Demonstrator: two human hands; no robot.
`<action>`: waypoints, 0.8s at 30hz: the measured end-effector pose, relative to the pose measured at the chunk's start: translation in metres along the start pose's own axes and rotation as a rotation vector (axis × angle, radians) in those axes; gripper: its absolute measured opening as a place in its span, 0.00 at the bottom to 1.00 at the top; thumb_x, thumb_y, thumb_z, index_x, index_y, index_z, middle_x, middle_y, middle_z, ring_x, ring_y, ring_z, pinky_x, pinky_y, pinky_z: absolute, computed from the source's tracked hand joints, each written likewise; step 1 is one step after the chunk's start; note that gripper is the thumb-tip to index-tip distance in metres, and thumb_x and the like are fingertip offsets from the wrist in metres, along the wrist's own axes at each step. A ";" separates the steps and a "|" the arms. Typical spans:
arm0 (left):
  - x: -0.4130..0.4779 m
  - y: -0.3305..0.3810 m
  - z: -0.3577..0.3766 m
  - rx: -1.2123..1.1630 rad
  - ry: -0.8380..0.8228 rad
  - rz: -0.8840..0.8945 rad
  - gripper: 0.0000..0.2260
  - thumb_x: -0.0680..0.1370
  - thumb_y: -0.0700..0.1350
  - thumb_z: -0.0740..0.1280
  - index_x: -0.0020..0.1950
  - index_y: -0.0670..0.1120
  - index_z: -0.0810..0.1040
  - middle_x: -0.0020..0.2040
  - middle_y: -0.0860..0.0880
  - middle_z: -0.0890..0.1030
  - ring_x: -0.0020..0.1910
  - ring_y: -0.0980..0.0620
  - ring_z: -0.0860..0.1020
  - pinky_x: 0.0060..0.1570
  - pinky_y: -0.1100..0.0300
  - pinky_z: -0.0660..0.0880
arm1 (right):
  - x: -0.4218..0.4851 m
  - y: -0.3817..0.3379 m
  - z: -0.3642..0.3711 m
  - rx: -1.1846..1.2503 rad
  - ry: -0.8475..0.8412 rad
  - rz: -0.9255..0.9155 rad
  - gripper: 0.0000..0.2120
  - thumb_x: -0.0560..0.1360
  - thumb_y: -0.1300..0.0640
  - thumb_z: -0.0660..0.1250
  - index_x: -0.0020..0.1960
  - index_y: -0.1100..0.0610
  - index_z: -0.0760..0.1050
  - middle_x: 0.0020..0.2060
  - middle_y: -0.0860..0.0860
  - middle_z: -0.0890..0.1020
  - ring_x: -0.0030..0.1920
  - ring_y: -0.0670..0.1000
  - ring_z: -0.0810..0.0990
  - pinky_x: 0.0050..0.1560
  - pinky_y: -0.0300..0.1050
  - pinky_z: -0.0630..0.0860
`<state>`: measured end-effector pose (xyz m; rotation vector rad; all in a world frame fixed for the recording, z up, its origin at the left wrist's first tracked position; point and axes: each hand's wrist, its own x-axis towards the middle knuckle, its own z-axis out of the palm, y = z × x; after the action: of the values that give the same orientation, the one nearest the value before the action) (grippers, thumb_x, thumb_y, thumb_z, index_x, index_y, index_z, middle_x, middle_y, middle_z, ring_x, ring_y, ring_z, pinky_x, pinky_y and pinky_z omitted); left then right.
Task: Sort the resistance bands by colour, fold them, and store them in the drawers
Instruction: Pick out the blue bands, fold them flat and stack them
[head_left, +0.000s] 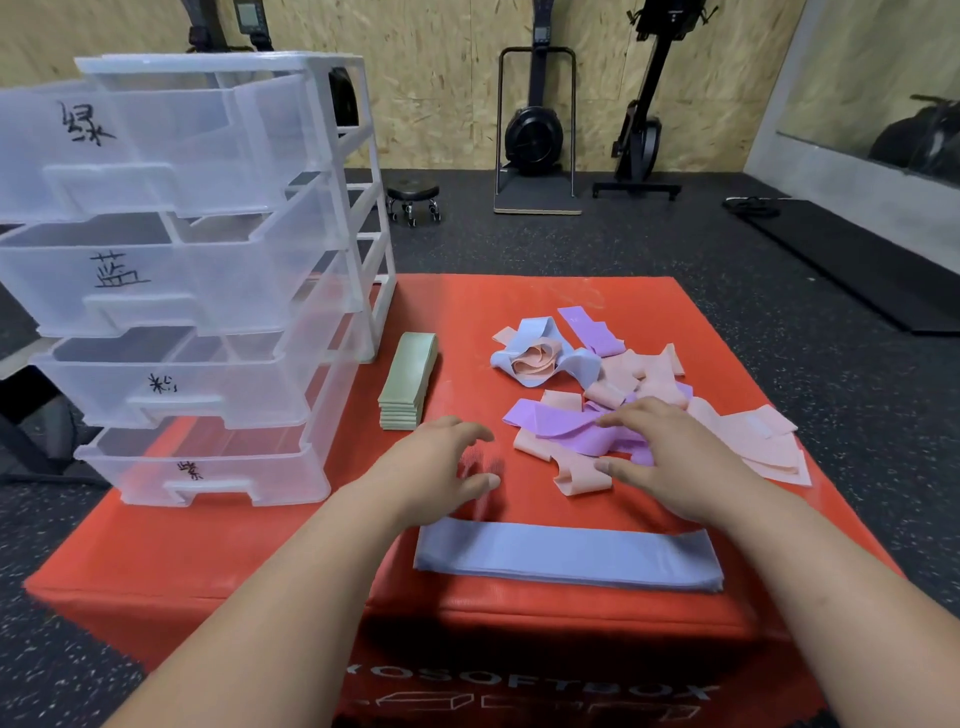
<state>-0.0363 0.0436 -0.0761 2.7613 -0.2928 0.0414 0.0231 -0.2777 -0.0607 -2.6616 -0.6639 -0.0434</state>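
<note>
Red padded box (260, 561): fills the lower centre of the frame; its top carries everything listed below.

Clear plastic drawer unit (208, 260): upper left, standing on the box's left part. Four drawers, all pulled out towards the camera, each front marked with a handwritten character.

Rowing machines (535, 130): upper centre and right, upright against the chipboard wall.

Blue bands (566, 556): flat stack lying lengthwise across the lower centre, near the box's front edge.

Mixed pile of bands (623, 389): right of centre, pink, purple and light blue, loose and overlapping.

Right hand (665, 457): at the near edge of the pile, fingers spread and nearly straight, lying over a purple band (561, 426), thumb beside a looped pink band (582, 478); nothing pinched.

Left hand (447, 467): centre, over bare red surface between the green stack and the pile, fingers loosely spread, motion-blurred, holding nothing.

Green bands (408, 382): folded stack, centre left, just beside the drawer unit.

Wheeled stool (413, 200): on the floor behind the drawer unit.
</note>
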 end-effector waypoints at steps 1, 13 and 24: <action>0.006 -0.002 0.002 -0.006 0.013 -0.006 0.27 0.79 0.63 0.71 0.75 0.56 0.73 0.66 0.52 0.77 0.66 0.49 0.76 0.64 0.52 0.75 | 0.009 -0.001 0.001 -0.003 -0.004 0.015 0.25 0.74 0.35 0.71 0.69 0.39 0.75 0.66 0.42 0.74 0.67 0.48 0.72 0.66 0.53 0.74; 0.061 -0.013 0.022 -0.083 0.082 0.020 0.25 0.79 0.60 0.71 0.74 0.56 0.73 0.66 0.52 0.76 0.66 0.48 0.75 0.67 0.50 0.74 | 0.100 -0.010 0.026 -0.191 -0.041 0.350 0.32 0.78 0.30 0.58 0.79 0.34 0.55 0.73 0.53 0.70 0.72 0.61 0.64 0.68 0.59 0.68; 0.067 -0.011 0.018 -0.092 0.066 0.007 0.24 0.79 0.60 0.71 0.74 0.56 0.73 0.65 0.52 0.76 0.65 0.49 0.76 0.65 0.49 0.75 | 0.111 -0.017 0.021 -0.105 0.066 0.301 0.27 0.82 0.41 0.62 0.79 0.51 0.66 0.74 0.50 0.72 0.72 0.60 0.66 0.68 0.58 0.69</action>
<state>0.0308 0.0337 -0.0924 2.6613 -0.2794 0.1174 0.1125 -0.2067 -0.0607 -2.8176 -0.2417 -0.0844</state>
